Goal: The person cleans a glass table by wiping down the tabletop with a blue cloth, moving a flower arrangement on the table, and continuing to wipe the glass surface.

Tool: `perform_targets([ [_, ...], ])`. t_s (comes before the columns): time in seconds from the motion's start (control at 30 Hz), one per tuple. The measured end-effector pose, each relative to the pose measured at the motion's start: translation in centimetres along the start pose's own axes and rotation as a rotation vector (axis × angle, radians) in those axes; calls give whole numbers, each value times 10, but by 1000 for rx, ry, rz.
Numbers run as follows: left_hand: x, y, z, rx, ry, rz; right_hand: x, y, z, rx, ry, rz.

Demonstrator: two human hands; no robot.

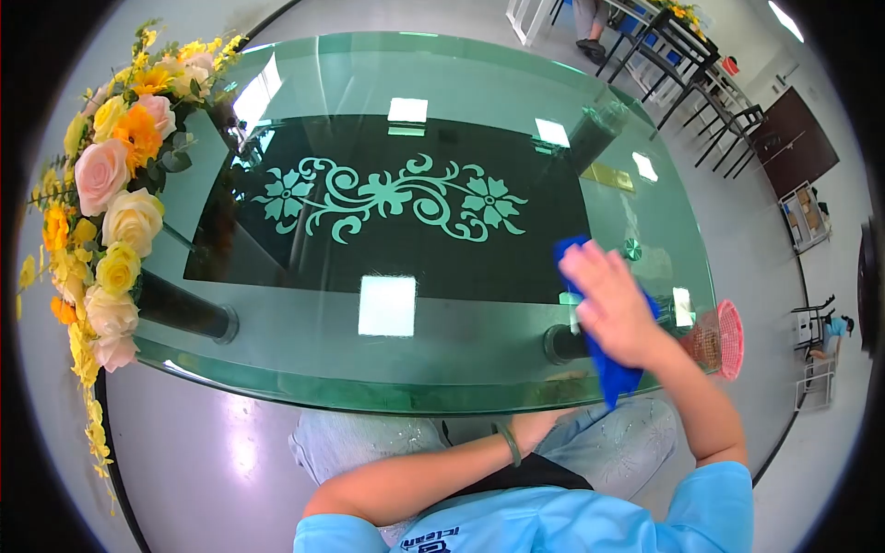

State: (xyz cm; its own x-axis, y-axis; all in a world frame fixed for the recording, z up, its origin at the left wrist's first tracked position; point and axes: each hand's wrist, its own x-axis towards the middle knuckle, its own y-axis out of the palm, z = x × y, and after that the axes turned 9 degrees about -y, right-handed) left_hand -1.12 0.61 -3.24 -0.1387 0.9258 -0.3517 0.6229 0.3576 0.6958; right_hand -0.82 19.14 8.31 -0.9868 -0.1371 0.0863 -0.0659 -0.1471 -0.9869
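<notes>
Resting right hand (611,309) over blue cloth (612,373) on glass bench (461,396), near its right end, grip unclenched, fingers extended close together; holding left hand (538,428) low by the near rim, partly hidden, cannot tell its grip; pink basket (731,339) at right, flowers (118,221) at left

Blue cloth (612,367), partly hidden, on green glass table (479,336), toward its right end, pointed corner at near edge

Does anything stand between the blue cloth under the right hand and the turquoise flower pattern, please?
Nothing visible stands between the blue cloth and the flower pattern; the bouquet is on the far left.
</notes>
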Motion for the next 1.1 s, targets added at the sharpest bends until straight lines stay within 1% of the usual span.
perform_targets([
  [0.07, 2, 1, 2, 6, 40, -56, 17, -6, 39, 84, -161, 88],
  [0.13, 5, 2, 12, -2, 114, -152, 37, -1, 48, 113, -223, 37],
  [0.17, 7, -3, 19, 41, 131, -154, 46, 1, 50, 129, -250, 9],
  [0.23, 10, -9, 29, 124, 162, -149, 68, 6, 49, 130, -226, -50],
  [0.3, 9, -8, 31, 81, 90, -128, 73, 10, 50, 116, -213, -103],
  [0.33, 10, -7, 27, 55, 68, -122, 70, 7, 51, 134, -226, -78],
  [0.43, 9, 2, 22, -3, 148, -207, 46, -1, 53, 193, -289, -9],
  [0.53, -5, 6, -2, 49, -14, -133, 42, -6, 34, 188, -333, 66],
  [0.6, -5, 4, -6, 65, 12, -55, 62, -3, 16, 72, -240, -2],
  [0.67, 2, 0, -2, 63, 33, -14, 87, 6, -2, 41, -163, -81],
  [0.77, 7, 0, 7, 82, 120, -34, 109, 14, -7, 49, -109, -104],
  [0.97, 3, 1, -1, 174, 83, -48, 110, 16, -3, -4, -85, -96],
  [1.03, 5, 1, 1, 115, 86, -34, 115, 18, 5, -58, -96, -98],
  [1.1, 10, -2, 8, 60, 92, 19, 125, 22, 32, -50, -165, -78],
])
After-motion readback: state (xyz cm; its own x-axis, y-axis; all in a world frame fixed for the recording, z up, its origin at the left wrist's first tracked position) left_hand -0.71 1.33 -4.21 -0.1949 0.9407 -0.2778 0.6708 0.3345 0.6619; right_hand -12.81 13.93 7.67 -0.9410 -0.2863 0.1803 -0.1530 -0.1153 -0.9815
